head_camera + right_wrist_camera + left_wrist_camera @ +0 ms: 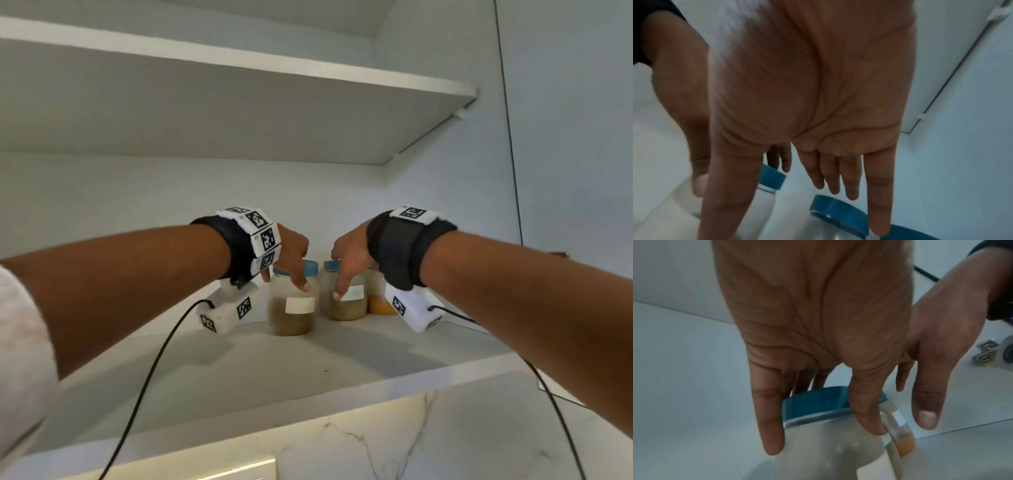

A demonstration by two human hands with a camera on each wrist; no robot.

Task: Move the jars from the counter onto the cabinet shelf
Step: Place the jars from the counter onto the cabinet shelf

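Observation:
Three clear jars with blue lids stand on the white cabinet shelf [308, 370]. The left jar [293, 313] holds brown powder, the middle jar [344, 303] tan powder, and the right jar [378, 298] something orange. My left hand [291, 267] hovers over the left jar's lid [816, 404] with straight fingers hanging down around it. My right hand [346, 270] hangs over the middle jar's lid [838, 211], its fingers straight as well. Neither hand grips a jar. The right wrist hides part of the orange jar.
An upper shelf [239, 65] runs overhead. The cabinet side wall [445, 205] stands just right of the jars. Black cables [154, 359] hang from both wrists across the shelf front. A marble wall [462, 445] lies below, and a metal hinge [986, 352] shows at the right.

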